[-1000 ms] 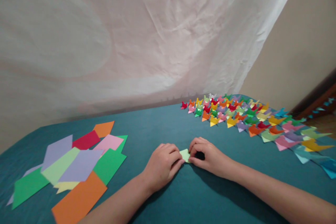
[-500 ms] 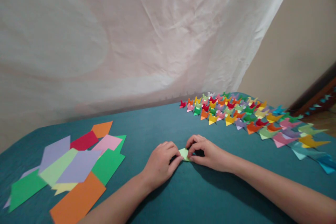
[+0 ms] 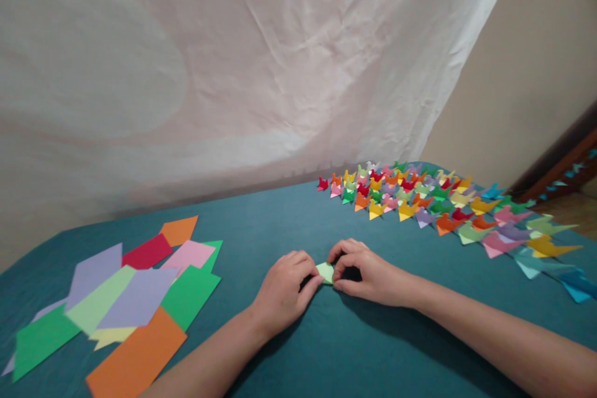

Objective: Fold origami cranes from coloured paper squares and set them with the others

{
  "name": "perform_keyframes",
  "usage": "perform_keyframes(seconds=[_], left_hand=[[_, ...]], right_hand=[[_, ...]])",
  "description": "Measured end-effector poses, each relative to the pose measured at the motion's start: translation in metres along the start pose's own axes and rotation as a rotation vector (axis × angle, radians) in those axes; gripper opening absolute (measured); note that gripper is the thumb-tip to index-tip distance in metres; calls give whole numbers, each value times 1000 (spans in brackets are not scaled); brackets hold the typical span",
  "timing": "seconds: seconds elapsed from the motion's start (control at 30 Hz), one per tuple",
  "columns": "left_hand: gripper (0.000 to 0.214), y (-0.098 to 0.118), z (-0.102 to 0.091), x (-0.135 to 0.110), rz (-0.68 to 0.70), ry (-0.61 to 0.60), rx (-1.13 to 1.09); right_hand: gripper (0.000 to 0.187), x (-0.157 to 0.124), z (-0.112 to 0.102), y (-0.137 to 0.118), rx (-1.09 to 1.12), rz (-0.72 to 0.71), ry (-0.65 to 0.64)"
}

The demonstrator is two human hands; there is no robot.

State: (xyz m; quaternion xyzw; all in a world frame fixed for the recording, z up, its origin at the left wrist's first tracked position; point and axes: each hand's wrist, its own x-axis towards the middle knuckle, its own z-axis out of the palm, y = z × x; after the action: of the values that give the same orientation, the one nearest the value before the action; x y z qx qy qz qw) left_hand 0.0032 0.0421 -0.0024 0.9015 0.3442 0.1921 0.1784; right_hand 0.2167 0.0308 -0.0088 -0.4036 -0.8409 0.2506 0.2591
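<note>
A small folded piece of light green paper (image 3: 325, 272) lies on the teal tabletop between my two hands. My left hand (image 3: 293, 283) pinches its left side, thumb and fingertips closed on the edge. On the opposite side, my right hand (image 3: 361, 270) has its fingers curled and its thumb and fingertips on the paper's right edge. Fingers cover both ends of the paper, so its full shape is hidden.
Loose coloured paper sheets (image 3: 140, 298) overlap on the table's left side, the nearest orange one beside my left forearm. Several rows of small folded paper birds (image 3: 405, 210) stand at the right. A pale cloth (image 3: 261, 62) hangs behind the teal table (image 3: 261, 217).
Both hands stay almost in place on the light green paper. The right fingertips have shifted very slightly left, and the whole view has moved a little.
</note>
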Motion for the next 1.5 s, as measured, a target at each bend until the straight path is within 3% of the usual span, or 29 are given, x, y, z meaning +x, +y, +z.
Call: perform_keyframes(seconds=[0.77,0.97,1.1,1.5], left_hand=[[12,0,1,0,-23,49,15],[18,12,-8,-5,158,41,276],[27,22,-3,-18,298,-4,489],[50,26,-3,-26,167,-112,523]], right_hand=[[8,1,9,-9,-70,91,91],[9,4,9,-11,-76,100,97],[10,3,9,-10,-79,95,99],[9,3,9,-10,-90,72,113]])
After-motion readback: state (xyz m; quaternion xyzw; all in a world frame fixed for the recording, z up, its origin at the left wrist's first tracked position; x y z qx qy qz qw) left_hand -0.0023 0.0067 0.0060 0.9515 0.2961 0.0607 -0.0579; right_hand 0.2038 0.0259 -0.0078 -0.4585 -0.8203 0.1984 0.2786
